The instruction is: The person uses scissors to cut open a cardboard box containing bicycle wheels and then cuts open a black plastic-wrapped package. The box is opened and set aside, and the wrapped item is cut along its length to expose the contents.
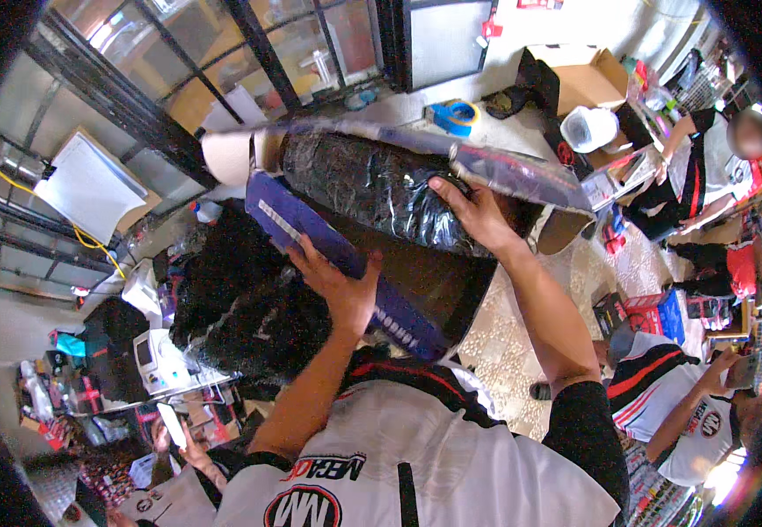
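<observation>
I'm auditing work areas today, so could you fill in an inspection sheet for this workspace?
Surface: patterned floor shows at right.
Job's things: open dark-blue box, black wrapped bundle inside.
Clutter: black plastic heap at left; blue tape roll and cardboard box beyond.
Hands: left hand spread on the near side; right hand at the bundle, fingers partly hidden.
Cables: yellow cord at left.
Surroundings: dark-framed glass panes; other people nearby.

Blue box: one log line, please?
left hand: on blue box | right hand: on black wrapped bundle | box: open, bundle inside
</observation>
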Tool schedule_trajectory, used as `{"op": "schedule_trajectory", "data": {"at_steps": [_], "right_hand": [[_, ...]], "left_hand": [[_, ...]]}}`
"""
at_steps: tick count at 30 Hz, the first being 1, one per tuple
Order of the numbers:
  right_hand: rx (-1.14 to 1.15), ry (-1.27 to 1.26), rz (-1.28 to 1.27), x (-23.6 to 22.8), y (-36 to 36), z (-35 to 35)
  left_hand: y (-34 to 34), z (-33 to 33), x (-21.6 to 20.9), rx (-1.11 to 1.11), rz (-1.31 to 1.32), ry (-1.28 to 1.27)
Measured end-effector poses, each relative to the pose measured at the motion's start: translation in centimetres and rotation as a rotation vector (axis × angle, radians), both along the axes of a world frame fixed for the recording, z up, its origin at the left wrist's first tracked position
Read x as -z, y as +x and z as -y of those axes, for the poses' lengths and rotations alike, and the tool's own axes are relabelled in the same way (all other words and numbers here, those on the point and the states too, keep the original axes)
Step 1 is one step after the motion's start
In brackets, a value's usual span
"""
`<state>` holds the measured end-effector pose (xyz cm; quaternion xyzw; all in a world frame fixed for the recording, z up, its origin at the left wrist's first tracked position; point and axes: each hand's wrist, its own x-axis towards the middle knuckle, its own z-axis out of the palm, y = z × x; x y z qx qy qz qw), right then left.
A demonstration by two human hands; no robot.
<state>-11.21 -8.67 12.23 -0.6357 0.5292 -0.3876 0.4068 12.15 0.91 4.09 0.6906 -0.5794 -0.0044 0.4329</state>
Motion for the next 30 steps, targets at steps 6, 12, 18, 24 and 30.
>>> {"op": "schedule_trajectory", "data": {"at_steps": [6,12,18,24,30], "right_hand": [[-0.063,-0.269,-0.500,0.4,-1.5,-0.9],[-0.036,-0.408,-0.500,-1.1,-2.2,-6.2],[0.120,-0.188,-0.013,-5.8,-0.8,-9.3],[0.227,-0.327,0.171,-7.8,-1.8,-9.2],[0.669,-0.401,0.552,-9.5,-5.8,-10.5]], "left_hand": [[1.9,0.1,3.1,0.083,-0.230,-0.020],[2.9,4.8,3.2,0.046,-0.305,-0.179],[6.2,7.4,3.1,0.076,-0.166,-0.118],[6.4,9.0,1.8,0.032,-0.392,-0.232],[6.3,9.6,0.5,-0.050,-0.505,-0.301]]}}
